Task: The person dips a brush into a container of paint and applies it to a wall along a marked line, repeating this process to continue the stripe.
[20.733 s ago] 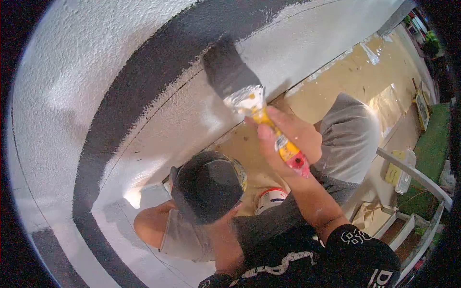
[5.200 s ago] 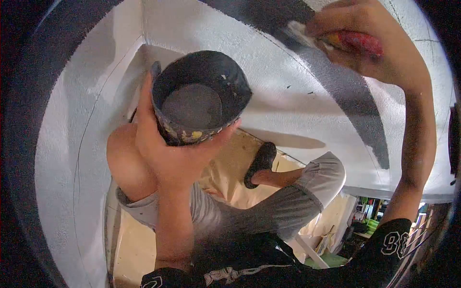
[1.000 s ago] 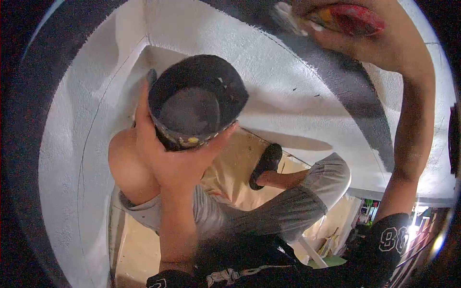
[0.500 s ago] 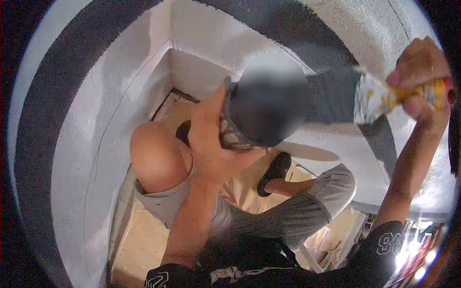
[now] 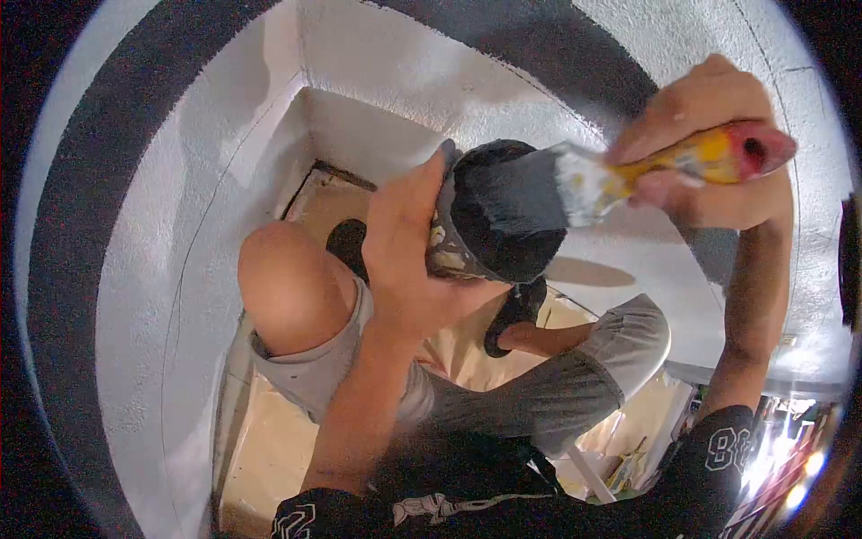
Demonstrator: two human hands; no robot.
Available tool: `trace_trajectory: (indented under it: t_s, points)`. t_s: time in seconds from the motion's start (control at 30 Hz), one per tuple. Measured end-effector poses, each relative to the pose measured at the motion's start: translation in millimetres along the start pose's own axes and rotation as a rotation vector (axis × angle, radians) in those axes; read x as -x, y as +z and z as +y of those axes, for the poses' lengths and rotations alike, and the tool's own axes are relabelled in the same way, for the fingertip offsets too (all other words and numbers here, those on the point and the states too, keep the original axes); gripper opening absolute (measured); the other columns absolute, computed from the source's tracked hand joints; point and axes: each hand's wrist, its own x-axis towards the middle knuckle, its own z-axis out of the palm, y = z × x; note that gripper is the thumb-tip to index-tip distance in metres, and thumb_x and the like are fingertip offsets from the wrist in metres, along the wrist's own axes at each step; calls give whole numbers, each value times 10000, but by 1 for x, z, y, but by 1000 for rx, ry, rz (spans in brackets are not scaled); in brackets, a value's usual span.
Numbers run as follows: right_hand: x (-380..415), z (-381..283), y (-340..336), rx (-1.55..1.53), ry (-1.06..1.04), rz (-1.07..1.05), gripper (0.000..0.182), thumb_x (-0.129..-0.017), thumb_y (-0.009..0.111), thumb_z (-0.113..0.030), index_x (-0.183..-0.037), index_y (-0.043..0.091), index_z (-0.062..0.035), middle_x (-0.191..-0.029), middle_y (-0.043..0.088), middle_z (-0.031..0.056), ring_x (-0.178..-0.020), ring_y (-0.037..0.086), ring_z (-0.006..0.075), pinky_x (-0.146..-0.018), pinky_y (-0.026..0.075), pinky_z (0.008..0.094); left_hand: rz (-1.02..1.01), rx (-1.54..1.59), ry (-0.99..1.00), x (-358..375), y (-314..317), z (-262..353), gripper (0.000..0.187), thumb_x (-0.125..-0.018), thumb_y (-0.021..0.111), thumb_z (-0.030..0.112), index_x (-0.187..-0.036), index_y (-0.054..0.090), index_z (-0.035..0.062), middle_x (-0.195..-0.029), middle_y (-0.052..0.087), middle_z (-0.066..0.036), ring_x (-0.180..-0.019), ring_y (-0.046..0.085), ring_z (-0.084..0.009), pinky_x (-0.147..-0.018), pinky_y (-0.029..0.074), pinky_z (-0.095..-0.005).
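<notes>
My left hand (image 5: pixel 400 251) is wrapped round a paint can (image 5: pixel 449 247) whose inside is coated in dark paint. The can is tilted, with its mouth facing up and to the right. In my right hand (image 5: pixel 705 148) is a wide paintbrush (image 5: pixel 678 166) with a red and yellow handle. Its ferrule is smeared with white and yellow, and its dark bristles lie over the can's mouth, against the inner rim. How deep the paint in the can is cannot be made out.
White walls (image 5: pixel 206 171) with a broad dark painted band (image 5: pixel 72 180) curve around me. My bent knees (image 5: pixel 292 287) flank the can. A tan floor covering (image 5: pixel 269 458) lies below, and cluttered items (image 5: pixel 790 467) stand at the lower right.
My right hand has moved left with the brush, bringing the bristles over the can's mouth. The can's opening, blurred before, now shows. My left hand still holds the can.
</notes>
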Motion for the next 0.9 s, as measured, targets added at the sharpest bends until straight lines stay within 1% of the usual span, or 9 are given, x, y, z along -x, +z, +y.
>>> trace_trajectory:
  t_s: [0.07,0.13,0.2,0.27,0.33,0.53,0.67,0.73,0.9]
  points:
    - [4,-2,-14,192,-87,-1,203,-673,732,-90,-837,689,21,-784,687,176,-661,697,225,-597,563,278,-8,0,1,3,3,-3,944,-457,888,263,-1276,498,4,-1094,594,-162,-964,576,-347,-856,444,-413]
    - [10,-7,-11,155,-28,81,208,-687,734,-119,-840,683,14,-777,688,165,-642,692,216,-579,562,276,-7,179,-116,7,11,-9,949,-442,881,247,-1278,500,11,-1092,592,-161,-970,573,-345,-861,440,-409]
    - [6,-8,-16,194,-219,-97,239,-701,736,-143,-863,681,24,-761,686,157,-624,686,209,-561,555,271,-50,141,-106,5,5,-1,949,-441,878,243,-1280,501,14,-1091,592,-160,-974,573,-342,-865,438,-407]
    - [2,-12,-13,164,-212,-154,247,-702,739,-144,-877,684,21,-754,680,150,-606,678,210,-538,545,273,-97,101,-96,2,1,3,948,-439,875,239,-1282,501,18,-1091,592,-158,-979,573,-339,-869,436,-406]
    - [0,-17,-8,267,-247,-194,266,-679,749,-124,-905,691,3,-761,669,154,-585,668,222,-502,525,292,-200,9,-11,2,-1,2,1047,-447,934,302,-1304,432,-31,-1182,586,-176,-1047,604,-253,-931,474,-365]
    - [3,-29,9,486,-168,-134,263,-674,717,-117,-909,682,-4,-767,646,149,-569,636,224,-459,487,291,-244,78,-178,2,0,4,1001,-476,920,276,-1301,444,-31,-1186,586,-170,-1056,601,-244,-930,469,-360]
    - [4,-33,24,590,-136,-103,247,-663,687,-97,-889,668,1,-786,635,145,-578,617,209,-439,465,278,-226,40,-134,1,3,2,998,-489,915,259,-1312,430,-32,-1190,583,-172,-1063,598,-243,-937,463,-359]
    - [4,-33,31,697,-158,-47,265,-618,679,-86,-868,657,-1,-801,622,131,-579,599,197,-421,445,272,-204,56,-175,4,4,3,994,-497,910,232,-1320,420,-33,-1205,576,-179,-1083,589,-248,-945,457,-358]
    - [3,-39,39,787,-135,-67,281,-599,683,-96,-860,652,3,-795,608,116,-566,579,194,-412,432,273,-190,38,-172,3,2,3,1003,-491,908,222,-1325,412,-33,-1224,566,-192,-1111,576,-254,-948,457,-363]
